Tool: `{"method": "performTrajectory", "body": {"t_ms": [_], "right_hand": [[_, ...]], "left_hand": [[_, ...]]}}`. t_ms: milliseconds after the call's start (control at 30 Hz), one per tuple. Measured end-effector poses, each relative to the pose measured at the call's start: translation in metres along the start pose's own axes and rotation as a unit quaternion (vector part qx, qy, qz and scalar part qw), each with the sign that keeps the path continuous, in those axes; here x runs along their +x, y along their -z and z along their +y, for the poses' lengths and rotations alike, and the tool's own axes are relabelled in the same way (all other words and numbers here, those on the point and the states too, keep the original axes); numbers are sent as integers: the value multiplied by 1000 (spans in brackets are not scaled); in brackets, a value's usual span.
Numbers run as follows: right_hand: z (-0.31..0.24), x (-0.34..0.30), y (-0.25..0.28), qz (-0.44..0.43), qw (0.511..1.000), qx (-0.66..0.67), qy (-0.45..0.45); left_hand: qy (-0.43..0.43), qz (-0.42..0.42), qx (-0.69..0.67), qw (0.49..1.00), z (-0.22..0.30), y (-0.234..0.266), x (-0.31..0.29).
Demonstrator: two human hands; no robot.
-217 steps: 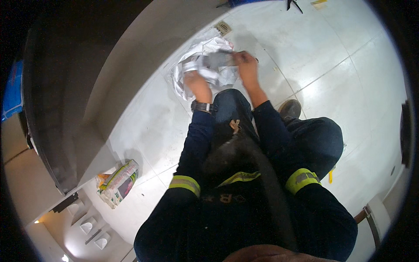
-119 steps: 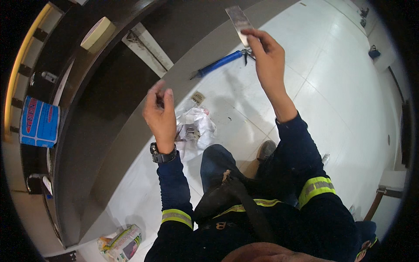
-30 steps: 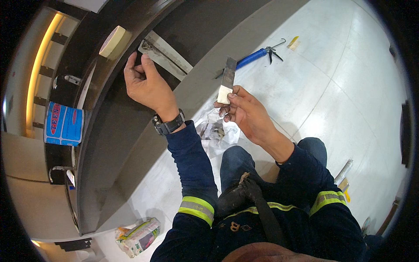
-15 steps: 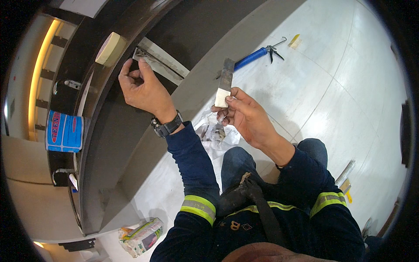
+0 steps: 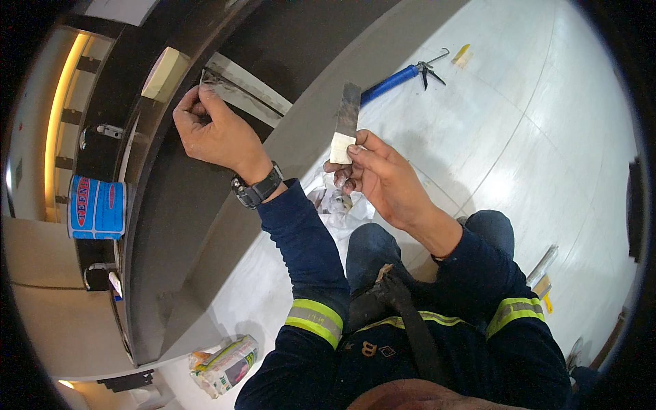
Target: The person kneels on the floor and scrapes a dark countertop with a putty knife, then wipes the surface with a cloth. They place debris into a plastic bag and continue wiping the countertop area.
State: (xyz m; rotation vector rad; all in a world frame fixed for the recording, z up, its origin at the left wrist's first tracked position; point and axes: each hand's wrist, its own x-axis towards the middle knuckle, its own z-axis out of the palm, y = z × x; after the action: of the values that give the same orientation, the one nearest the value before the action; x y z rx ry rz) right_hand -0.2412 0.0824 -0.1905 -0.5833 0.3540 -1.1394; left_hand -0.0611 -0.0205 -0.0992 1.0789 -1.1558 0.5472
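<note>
My right hand [image 5: 389,178] holds a scraper [image 5: 345,123], a flat grey blade with a white grip end, pinched between thumb and fingers with the blade pointing up and away. Its fingertips look smudged with grey. My left hand [image 5: 222,130], a black watch on the wrist, is raised at the dark curved counter. Its thumb and fingers are drawn together at the near end of a white panel [image 5: 253,87] with a dark slot along it. Whether anything small is between those fingers is hidden.
A roll of pale tape [image 5: 164,74] and a blue can [image 5: 98,208] are on the counter [image 5: 154,225]. On the tiled floor lie a blue caulking gun [image 5: 396,82], crumpled white plastic [image 5: 338,205], a yellow-handled tool [image 5: 544,287] and a printed bag [image 5: 225,365].
My left hand has shifted slightly left and toward me, still at the panel's end. The right hand has moved a little left with the scraper.
</note>
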Motion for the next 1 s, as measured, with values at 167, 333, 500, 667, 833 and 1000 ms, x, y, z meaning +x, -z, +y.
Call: {"method": "performTrajectory", "body": {"t_ms": [167, 333, 500, 667, 833, 1000], "right_hand": [[-1, -1, 1, 0, 1000, -9, 2], [-2, -3, 0, 2, 1000, -11, -1], [0, -2, 1, -4, 1000, -5, 0], [0, -2, 1, 1, 1000, -12, -2], [1, -3, 2, -12, 1000, -10, 1], [2, -2, 2, -3, 1000, -3, 3]], "left_hand": [[5, -11, -27, 1000, 1, 2, -2], [26, -35, -25, 999, 4, 8, -5], [30, -47, -7, 998, 1, 10, -9], [15, -62, 4, 998, 1, 13, -20], [18, -72, -13, 997, 0, 17, -29], [24, -86, -20, 996, -10, 24, -41]]}}
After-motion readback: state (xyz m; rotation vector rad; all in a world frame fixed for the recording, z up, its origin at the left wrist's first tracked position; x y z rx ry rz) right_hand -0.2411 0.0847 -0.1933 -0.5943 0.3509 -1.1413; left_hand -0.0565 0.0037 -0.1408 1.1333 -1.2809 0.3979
